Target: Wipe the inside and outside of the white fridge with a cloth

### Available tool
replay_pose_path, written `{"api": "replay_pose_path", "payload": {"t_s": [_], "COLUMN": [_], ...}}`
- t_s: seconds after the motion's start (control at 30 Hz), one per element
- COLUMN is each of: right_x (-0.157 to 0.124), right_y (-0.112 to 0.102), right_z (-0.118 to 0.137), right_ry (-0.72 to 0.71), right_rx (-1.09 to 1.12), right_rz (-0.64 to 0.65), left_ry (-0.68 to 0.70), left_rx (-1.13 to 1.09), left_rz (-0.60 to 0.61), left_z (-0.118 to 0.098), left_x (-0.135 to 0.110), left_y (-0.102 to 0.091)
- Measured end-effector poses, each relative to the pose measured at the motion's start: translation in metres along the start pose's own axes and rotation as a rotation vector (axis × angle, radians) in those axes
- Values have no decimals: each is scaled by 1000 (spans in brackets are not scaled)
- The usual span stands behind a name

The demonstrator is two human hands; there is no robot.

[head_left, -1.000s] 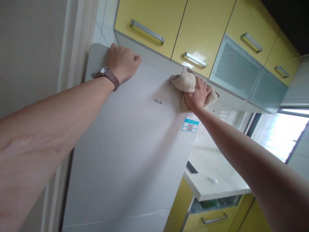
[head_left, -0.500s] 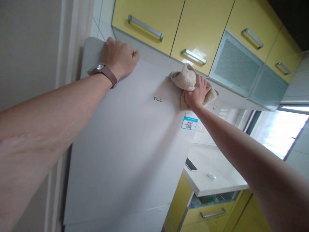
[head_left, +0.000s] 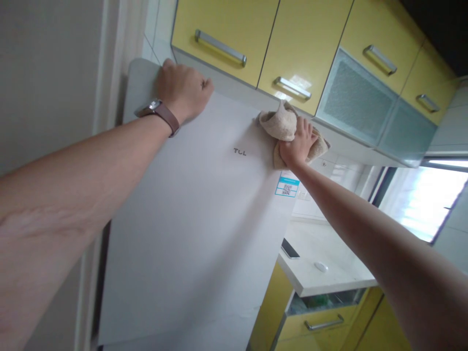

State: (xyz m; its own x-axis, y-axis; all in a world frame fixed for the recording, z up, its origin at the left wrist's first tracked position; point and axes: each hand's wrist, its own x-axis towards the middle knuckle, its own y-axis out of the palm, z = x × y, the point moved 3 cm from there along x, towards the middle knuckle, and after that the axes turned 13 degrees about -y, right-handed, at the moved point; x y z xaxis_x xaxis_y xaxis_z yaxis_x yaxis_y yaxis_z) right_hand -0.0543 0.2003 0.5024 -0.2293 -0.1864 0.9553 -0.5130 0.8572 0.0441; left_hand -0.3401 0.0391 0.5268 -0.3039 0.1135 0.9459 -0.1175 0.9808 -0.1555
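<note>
A beige towel [head_left: 281,126] lies bunched against the upper right of a white refrigerator door [head_left: 190,204], close to the door's edge. My right hand [head_left: 298,144] grips the towel, its folds sticking out on both sides of the fingers. At the door's upper left, my left hand [head_left: 185,90] is closed in a fist and rests against the door near its top edge. Nothing shows in that fist. A watch with a brown strap [head_left: 163,113] is on the left wrist. Below the towel is a blue and white sticker with a QR code [head_left: 287,189].
Yellow wall cabinets [head_left: 226,24] with metal handles hang just above the refrigerator. To the right, a white countertop [head_left: 310,282] carries a dark phone-like object [head_left: 290,249] and a small white oval item [head_left: 321,266]. A window [head_left: 420,204] lies farther right.
The view has shifted very slightly. Both hands keep nearly the same places on the door, the right one still on the towel.
</note>
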Motion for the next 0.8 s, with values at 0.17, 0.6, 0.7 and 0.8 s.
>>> {"api": "replay_pose_path", "payload": {"t_s": [0.17,0.6,0.7,0.8], "right_x": [-4,-15,-20,-29], "right_y": [2,7,4,-2], "right_z": [1,4,8,14], "right_ry": [-6,-67,-50,-16], "right_rx": [-4,-53,-42,-16], "right_rz": [10,26,21,20], "left_ry": [-21,-63,-68,-80], "left_rx": [21,34,25,7], "left_rz": [30,27,40,63], "left_z": [5,15,16,14], "left_x": [-2,0,0,-1], "left_y": [2,12,13,12]}}
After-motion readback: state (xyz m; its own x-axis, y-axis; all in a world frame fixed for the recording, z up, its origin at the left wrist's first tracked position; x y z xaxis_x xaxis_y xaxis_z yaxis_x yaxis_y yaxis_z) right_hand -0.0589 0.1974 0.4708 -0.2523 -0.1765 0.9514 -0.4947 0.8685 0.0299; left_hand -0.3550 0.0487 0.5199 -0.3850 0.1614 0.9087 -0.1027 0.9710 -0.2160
